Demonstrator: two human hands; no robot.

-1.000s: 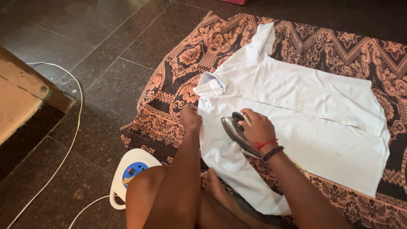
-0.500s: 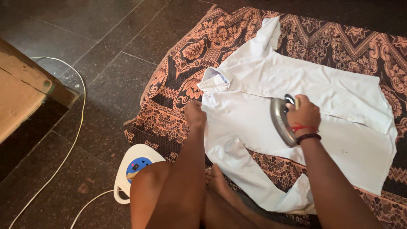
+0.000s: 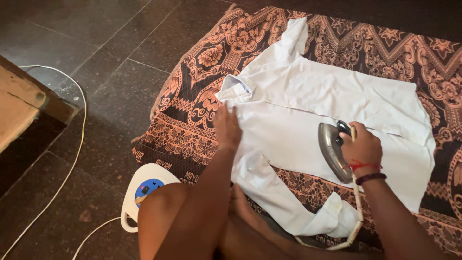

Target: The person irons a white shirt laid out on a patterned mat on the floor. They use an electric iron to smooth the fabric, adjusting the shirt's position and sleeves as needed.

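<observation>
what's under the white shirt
The white shirt lies flat on a patterned orange-and-dark cloth spread over the dark tiled floor. The cloth shows all round the shirt's edges; whatever lies directly beneath the shirt is covered.

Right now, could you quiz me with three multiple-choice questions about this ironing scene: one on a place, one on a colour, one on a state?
1. Where does the left hand rest?
A. on the shirt near its collar
B. on the floor
C. on the iron

2. What colour is the shirt?
A. red
B. white
C. black

3. How is the iron?
A. lying unheld on the floor
B. gripped by the right hand on the shirt
C. lifted overhead

Answers: 1 A, the palm presses the cloth beside the collar; 2 B, plain white fabric; 3 B, the hand wraps its handle.
</observation>
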